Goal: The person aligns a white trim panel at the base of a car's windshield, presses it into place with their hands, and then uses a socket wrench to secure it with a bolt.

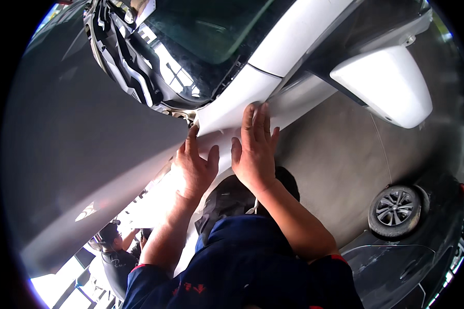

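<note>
See white body panel (224,116) directly ahead of both hands. Slants lengthwise from near left to far right, toward white pillar (288,41) beside windshield (211,31). Breaks at far-left corner into dark gap (189,117) by black cowl trim (134,82). Drops off on the right to grey floor (330,159); room to move there, beneath door mirror (384,87) and out to dark car (386,268). Find left hand (193,167) near the corner gap, fingers extended, thumb spread, gripping nothing. Find right hand (255,154) just beside, reaching slightly farther, fingers stretched along panel, likewise gripping nothing. Cannot confirm left fingertip contact.
</note>
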Tool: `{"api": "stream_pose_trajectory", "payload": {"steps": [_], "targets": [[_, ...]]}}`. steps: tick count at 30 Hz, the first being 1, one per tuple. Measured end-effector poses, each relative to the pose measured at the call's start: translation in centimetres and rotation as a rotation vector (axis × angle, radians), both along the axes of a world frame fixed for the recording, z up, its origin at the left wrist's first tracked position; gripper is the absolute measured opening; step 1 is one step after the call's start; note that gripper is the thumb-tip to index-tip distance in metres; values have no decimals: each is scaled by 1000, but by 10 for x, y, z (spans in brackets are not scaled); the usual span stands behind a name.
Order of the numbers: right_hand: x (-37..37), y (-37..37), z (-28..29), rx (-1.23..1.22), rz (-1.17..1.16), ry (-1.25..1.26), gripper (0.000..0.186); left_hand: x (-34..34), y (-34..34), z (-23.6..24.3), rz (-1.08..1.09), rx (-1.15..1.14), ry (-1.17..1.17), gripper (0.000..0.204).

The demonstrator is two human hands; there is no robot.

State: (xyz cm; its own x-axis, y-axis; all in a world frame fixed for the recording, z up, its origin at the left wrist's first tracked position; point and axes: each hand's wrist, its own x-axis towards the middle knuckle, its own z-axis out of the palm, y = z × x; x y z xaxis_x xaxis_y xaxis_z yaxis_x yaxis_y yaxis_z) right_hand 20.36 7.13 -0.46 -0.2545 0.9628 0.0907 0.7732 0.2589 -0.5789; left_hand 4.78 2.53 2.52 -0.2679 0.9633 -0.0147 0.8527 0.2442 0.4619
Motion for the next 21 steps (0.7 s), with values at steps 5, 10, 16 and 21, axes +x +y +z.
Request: {"api": "stream_pose_trajectory", "payload": {"steps": [5,10,16,21], "targets": [[24,4,-16,-23,135,423,84,8,9,-18,184,5,107,70],[79,-35,-97,-255,-113,908,64,-5,6,-25,202,49,118,60],[36,-92,-242,-895,-420,908,85,14,18,-26,296,11,104,57],[10,-86,-135,-372,-314,859,82,-3,7,-32,230,100,231,53]]}}
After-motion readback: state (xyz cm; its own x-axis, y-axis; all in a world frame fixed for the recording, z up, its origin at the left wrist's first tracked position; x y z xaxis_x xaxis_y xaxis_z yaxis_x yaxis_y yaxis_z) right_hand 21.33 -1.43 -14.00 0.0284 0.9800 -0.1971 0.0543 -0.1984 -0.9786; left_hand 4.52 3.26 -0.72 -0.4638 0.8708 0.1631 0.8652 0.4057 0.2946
